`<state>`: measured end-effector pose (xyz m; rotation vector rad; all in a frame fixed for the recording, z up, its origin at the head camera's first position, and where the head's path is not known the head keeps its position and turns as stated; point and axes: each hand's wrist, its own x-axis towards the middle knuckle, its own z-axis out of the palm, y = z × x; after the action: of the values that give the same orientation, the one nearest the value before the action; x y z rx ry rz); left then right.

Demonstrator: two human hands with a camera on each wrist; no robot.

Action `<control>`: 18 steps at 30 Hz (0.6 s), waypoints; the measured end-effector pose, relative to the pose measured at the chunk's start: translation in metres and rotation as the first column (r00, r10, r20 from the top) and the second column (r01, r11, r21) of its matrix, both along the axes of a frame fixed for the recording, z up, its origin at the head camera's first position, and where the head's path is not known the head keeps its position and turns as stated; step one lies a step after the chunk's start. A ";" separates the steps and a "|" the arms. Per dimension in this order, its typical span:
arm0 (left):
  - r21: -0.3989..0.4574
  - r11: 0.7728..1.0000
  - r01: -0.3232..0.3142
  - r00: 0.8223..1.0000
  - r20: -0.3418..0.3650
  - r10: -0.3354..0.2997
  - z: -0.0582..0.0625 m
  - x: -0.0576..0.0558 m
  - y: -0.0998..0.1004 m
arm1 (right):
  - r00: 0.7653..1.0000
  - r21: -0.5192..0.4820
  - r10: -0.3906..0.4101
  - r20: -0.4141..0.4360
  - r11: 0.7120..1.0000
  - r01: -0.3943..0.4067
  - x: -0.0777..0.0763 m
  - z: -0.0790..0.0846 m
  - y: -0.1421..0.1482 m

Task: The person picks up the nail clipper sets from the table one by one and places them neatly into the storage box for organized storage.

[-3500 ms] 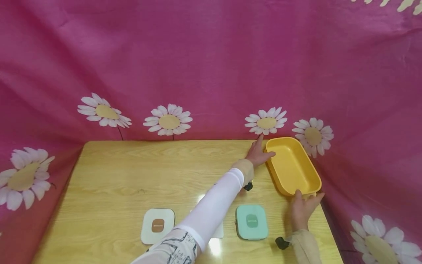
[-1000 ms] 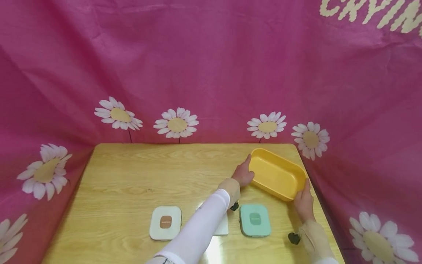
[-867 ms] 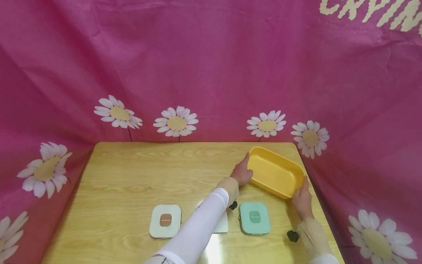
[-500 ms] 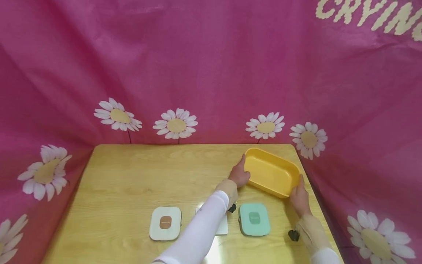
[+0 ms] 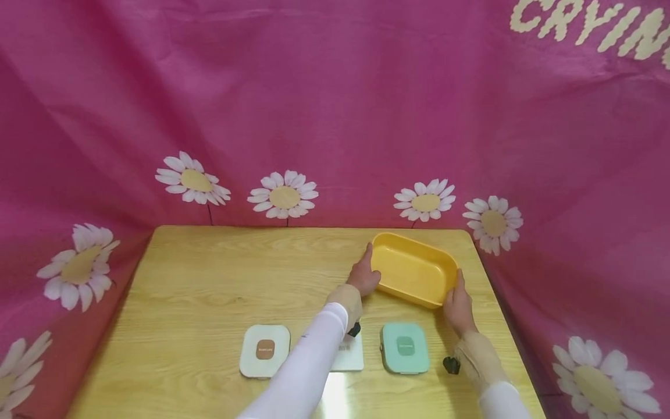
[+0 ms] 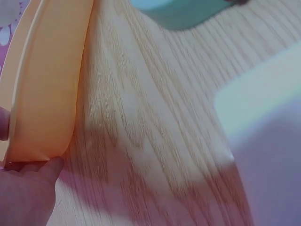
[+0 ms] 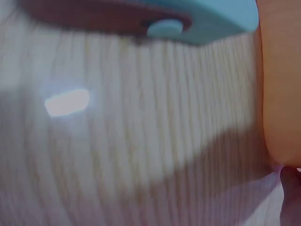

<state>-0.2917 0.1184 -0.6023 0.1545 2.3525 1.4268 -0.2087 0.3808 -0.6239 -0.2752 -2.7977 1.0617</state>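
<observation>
A deep yellow rectangular tub [image 5: 410, 270] sits slanted near the back right of the wooden table, with nothing inside it. My left hand [image 5: 364, 276] grips its left end. In the left wrist view the thumb lies at the rim and the fingers [image 6: 35, 172] bend against the end wall. At the opposite end my right hand [image 5: 459, 305] holds the tub, its thumb up along the wall. The right wrist view catches only a bit of that hand [image 7: 291, 193] beside the tub's lower corner [image 7: 284, 94].
Nearer me stand a mint-green square case [image 5: 405, 349] and a white square case with a brown label [image 5: 264, 351]. Between them lies a flat white item [image 5: 349, 356], partly hidden by my left arm. A pink flowered cloth [image 5: 335, 116] hangs behind the table [image 5: 209, 279].
Earlier the tub stood lengthwise at the table's right corner. Both hands have turned it more crosswise and brought it leftward. In the last second it slid further left. The cases stayed put.
</observation>
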 end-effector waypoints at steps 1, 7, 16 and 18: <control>-0.006 1.000 0.002 1.000 0.002 -0.002 0.000 0.000 -0.001 | 1.000 -0.001 -0.002 -0.001 1.000 0.002 -0.001 0.000 -0.001; -0.041 0.999 -0.009 1.000 0.004 0.009 0.000 -0.002 -0.011 | 1.000 -0.026 0.008 0.005 1.000 -0.007 -0.007 0.002 -0.012; -0.022 0.999 -0.031 0.999 0.006 0.032 0.002 -0.004 -0.027 | 0.999 -0.021 0.032 0.010 0.999 -0.031 -0.014 0.001 -0.024; -0.016 0.999 -0.041 0.999 0.007 0.041 0.001 -0.003 -0.029 | 0.999 -0.015 0.040 0.009 0.999 -0.039 -0.015 0.001 -0.025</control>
<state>-0.2950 0.0892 -0.6016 0.0977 2.3736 1.4245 -0.2235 0.3555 -0.6233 -0.2282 -2.8164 1.0922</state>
